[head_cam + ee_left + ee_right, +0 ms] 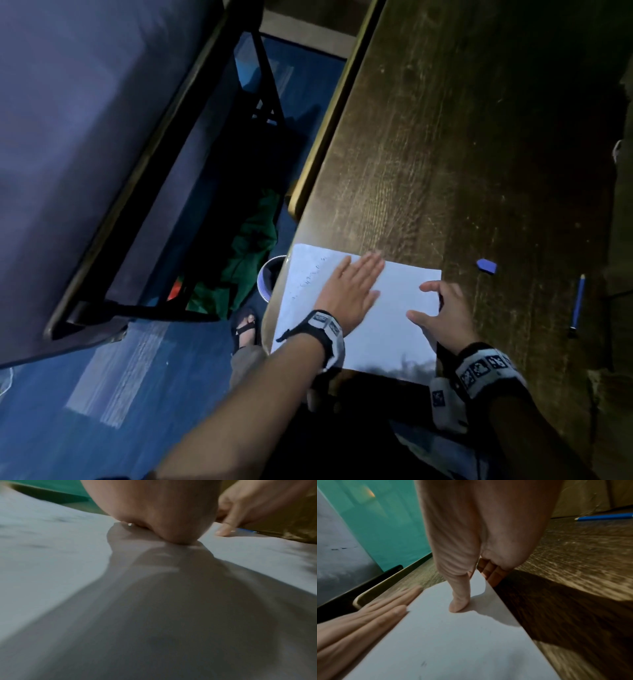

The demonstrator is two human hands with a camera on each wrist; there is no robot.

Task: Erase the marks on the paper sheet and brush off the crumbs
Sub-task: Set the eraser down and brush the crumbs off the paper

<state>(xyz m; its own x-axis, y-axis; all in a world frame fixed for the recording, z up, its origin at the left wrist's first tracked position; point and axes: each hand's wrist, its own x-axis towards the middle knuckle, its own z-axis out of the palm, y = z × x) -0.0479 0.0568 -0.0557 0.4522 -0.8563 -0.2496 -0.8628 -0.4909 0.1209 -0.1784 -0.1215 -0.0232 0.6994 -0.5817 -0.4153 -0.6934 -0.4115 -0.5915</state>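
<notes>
A white paper sheet (390, 329) lies at the near left corner of the wooden table (445, 137). Faint pencil marks (308, 277) show near its left edge, and darker smudges (411, 366) along its near edge. My left hand (349, 291) lies flat on the sheet, fingers straight and together. My right hand (442, 308) holds the sheet's right edge: in the right wrist view the thumb (458, 604) presses on top and the other fingers (491, 574) curl at the edge. A blue eraser (486, 266) lies on the table to the right of the sheet, untouched.
A blue pencil (578, 301) lies on the table right of the eraser. Beside the table's left edge a round white-rimmed container (269, 277) stands on the floor. Further left are green cloth (246, 253), a dark-framed seat (102, 137) and my sandalled foot (245, 325).
</notes>
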